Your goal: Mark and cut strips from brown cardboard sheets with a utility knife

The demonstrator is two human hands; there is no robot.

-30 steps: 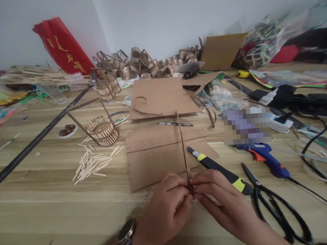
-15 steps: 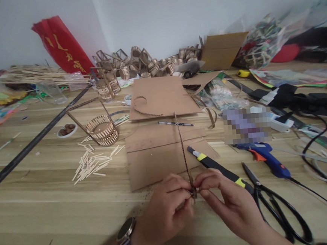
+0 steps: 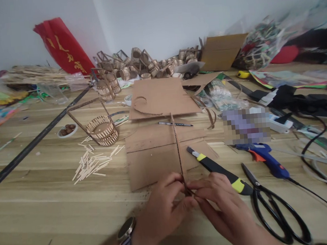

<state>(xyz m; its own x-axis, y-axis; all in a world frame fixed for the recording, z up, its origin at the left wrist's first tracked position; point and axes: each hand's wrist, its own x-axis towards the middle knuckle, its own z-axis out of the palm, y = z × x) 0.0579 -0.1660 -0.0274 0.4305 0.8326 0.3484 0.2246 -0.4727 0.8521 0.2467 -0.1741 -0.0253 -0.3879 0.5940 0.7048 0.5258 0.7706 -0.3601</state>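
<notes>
A narrow cardboard strip [image 3: 178, 151] stretches away from my fingers over the cardboard sheets, its near end bent between my two hands. My left hand [image 3: 165, 203], with a watch on the wrist, pinches the strip between thumb and fingers. Close against it, my right hand [image 3: 222, 204] grips the same near end from the other side. The fingertips partly hide the bend. Just beyond my right hand lies a black and yellow utility knife [image 3: 218, 168], beside black-handled scissors [image 3: 274, 208].
A small slatted basket [image 3: 102, 132] with a tall handle stands left, near loose short sticks [image 3: 92, 166] and a bowl of brown balls [image 3: 67, 131]. A pen [image 3: 183, 124] lies on cardboard [image 3: 152, 166]. A blue glue gun [image 3: 265, 156] with its cord is at right. Several small baskets [image 3: 136, 62] line the wall.
The strip's near part has shifted slightly left and now bends toward the right hand. My right hand's fingers have closed in over the strip, nearer the left hand.
</notes>
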